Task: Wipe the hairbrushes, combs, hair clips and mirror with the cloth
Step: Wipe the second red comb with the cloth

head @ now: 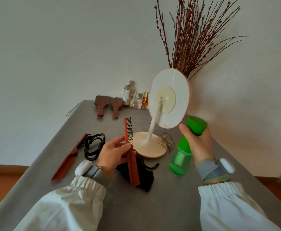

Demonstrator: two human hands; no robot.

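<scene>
While the left hand [114, 153] pinches a red folding comb [130, 148] between thumb and fingertips, holding it nearly upright with its black teeth turned toward 3 o'clock, the right hand [199, 142] is wrapped around a green spray bottle [185, 147], lifted off the tabletop [169, 197] and tilted so its cap points toward 1 o'clock. Just under the left hand, at its 5 o'clock, a black cloth [139, 176] lies crumpled on the grey surface, partly covered by the comb's handle. Between the two hands stands the mirror [169, 99], its white back facing the camera, its stem leaning down to a round cream base [146, 147] that sits right behind the raised comb. A clear hair clip [167, 141] lies against the base at its 3 o'clock, close in front of the bottle. At 9 o'clock from the left hand lies a tangle of black hair bands [94, 145], and just beyond it a second red comb [69, 157] lies flat, unfolded, teeth at its far end. Toward 12 o'clock, near the far edge, two brown wooden hairbrushes [108, 105] lie side by side, bristles down. Beside them at 2 o'clock stands a small cluster of cosmetic bottles [136, 97], and behind the mirror rises a spray of dark twigs with red buds [191, 39] against the white wall.
</scene>
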